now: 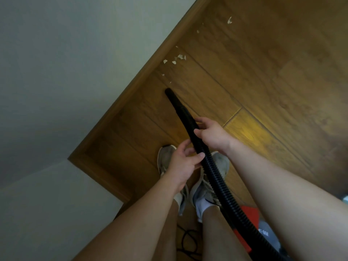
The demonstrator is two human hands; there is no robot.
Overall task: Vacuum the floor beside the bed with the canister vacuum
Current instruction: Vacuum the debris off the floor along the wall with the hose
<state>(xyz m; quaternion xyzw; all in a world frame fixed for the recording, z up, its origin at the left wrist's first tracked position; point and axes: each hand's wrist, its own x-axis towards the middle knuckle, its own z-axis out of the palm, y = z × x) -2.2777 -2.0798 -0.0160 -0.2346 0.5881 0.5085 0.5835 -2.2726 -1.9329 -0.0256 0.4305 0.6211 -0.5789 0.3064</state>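
A black ribbed vacuum hose (216, 176) runs from the red and grey canister (261, 228) at the lower right up to a smooth black nozzle (172, 97) whose tip hovers near the wooden floor (263, 81). My right hand (212, 135) grips the hose just behind the nozzle. My left hand (183, 162) holds the hose a little lower, thumb across it. Pale scraps of debris (178, 59) lie on the floor beyond the nozzle tip, along the skirting board.
A white wall (66, 63) with a wooden skirting board (146, 59) fills the left and forms a corner near my feet. My two shoes (197, 185) stand under the hose. A black cable (188, 242) lies between my legs.
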